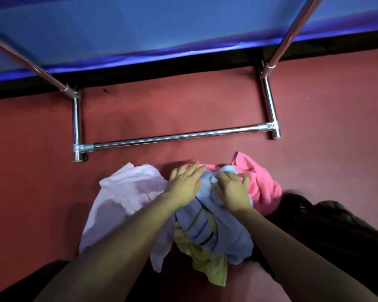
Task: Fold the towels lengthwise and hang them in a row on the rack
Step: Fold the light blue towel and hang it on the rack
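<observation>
A heap of towels lies on the red floor in front of a chrome rack (175,137). A light blue striped towel (218,227) is on top, with a pale pink towel (127,197) to its left, a bright pink towel (260,182) to its right and a yellow-green towel (207,262) beneath its near end. My left hand (183,185) rests flat on the far left of the blue towel, fingers straight. My right hand (232,188) grips a bunch of the blue towel with curled fingers.
The rack's base bar runs across the floor just beyond the heap, and its two uprights (271,101) rise toward the camera at left and right. A blue wall (162,29) with a black skirting stands behind. Dark fabric (327,227) lies at the right.
</observation>
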Demonstrator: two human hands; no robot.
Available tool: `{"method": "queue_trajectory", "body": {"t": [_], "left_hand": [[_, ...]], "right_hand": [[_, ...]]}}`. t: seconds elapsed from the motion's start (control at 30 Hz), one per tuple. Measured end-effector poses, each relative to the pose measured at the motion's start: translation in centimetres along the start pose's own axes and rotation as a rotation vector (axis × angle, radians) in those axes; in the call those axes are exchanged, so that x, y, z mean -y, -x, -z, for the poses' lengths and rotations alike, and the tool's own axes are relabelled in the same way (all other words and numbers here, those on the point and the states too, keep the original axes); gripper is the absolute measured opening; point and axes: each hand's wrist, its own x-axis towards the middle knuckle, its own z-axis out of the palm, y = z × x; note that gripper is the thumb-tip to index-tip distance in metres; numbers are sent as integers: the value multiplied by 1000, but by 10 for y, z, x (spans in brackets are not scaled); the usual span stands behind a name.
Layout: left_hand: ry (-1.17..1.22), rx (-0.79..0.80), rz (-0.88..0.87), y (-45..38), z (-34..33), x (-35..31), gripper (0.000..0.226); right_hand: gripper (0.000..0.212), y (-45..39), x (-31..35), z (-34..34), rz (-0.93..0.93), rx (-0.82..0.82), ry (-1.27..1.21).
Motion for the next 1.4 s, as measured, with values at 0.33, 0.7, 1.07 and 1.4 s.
{"method": "queue_trajectory", "body": {"t": [0.33,0.7,1.07,1.4], "left_hand": [[285,-298,-80,86,77,-25,49],[810,-702,-164,238,216,-59,21],[898,-1026,-263,352,349,-89,2],[536,-975,-507,420,416,-131,8]], "right_hand": [[16,68,60,91,342,-417,-164],[24,185,157,239,547,-748,-293],[16,272,217,349,589,-909,-450],[22,325,255,398,650,-706,-689]]}}
